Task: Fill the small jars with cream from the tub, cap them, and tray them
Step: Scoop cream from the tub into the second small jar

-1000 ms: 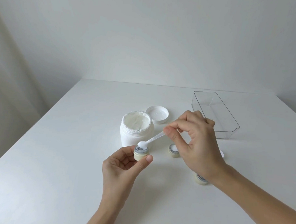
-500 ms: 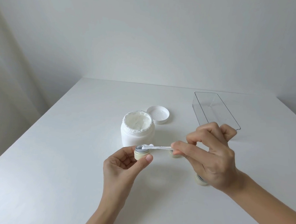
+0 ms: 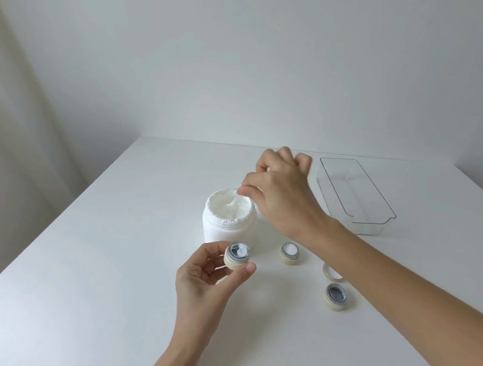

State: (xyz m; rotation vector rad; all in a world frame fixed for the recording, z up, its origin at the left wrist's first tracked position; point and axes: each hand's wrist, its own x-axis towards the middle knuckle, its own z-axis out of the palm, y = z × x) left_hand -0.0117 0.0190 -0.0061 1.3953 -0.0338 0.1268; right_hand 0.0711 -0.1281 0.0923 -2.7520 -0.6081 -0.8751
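cream jar (image 3: 237, 256) pinched in left hand (image 3: 206, 277); right hand (image 3: 283, 192) curled over tub (image 3: 229, 218), grip unclear.

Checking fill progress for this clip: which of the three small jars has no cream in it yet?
The jar nearest the camera on the right: its inside shows only grey. The jar in the left hand holds a dab, and the middle jar looks full of white.

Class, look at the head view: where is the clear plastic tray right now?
The clear tray sits on the table's far right, beyond the right hand and right of the cream tub.
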